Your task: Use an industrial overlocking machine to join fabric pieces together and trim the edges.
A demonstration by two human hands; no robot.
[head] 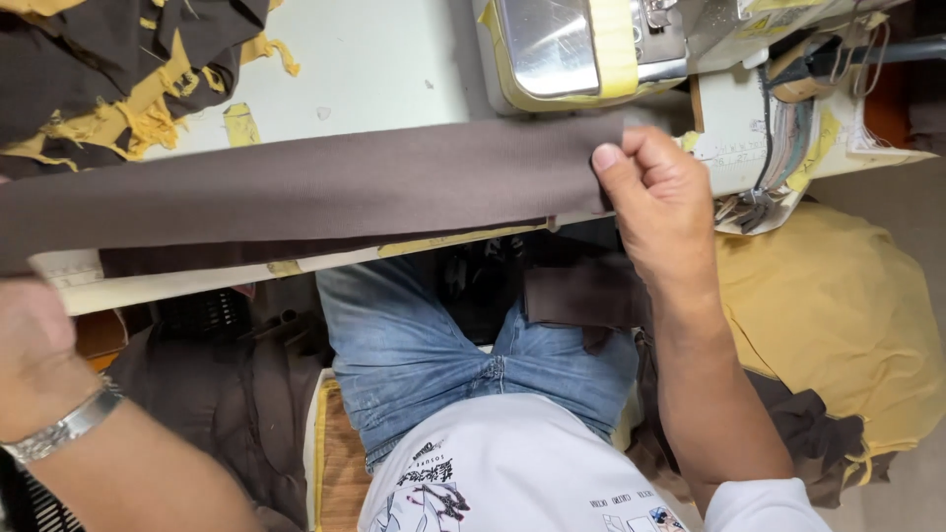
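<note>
While the long brown fabric strip (315,187) lay stretched flat across the pale table (374,59), both hands had hold of its ends. The right hand (658,202) was closed on the strip's right end, thumb on top and fingers curled beneath, pinching the cloth just below the sewing machine (591,49). The left hand (34,350), at the lower left edge of the view, reached the strip's far left end; it looked closed around the cloth there, though the grip itself was partly cut off by the frame. A silver bracelet (61,429) circled that wrist.

The strip ran nearly level from left to right, rising slightly toward the machine, and covered the front edge of the table. Beneath its lower edge a second, darker layer of brown cloth showed, and under that a yellowish measuring tape (453,239) lay along the table's front lip.

Behind the strip, at the upper left, a heap of dark brown and yellow scraps (108,79) sat on the table, with one small yellow piece (239,124) lying apart near it. The machine's shiny metal plate and yellow tape wrapping were just above the right hand.

Below the table were the person's blue jeans (434,355) and white printed shirt (512,473). A yellow cloth pile (838,315) bulked at the right, and brown cloth (227,384) hung at the left.
</note>
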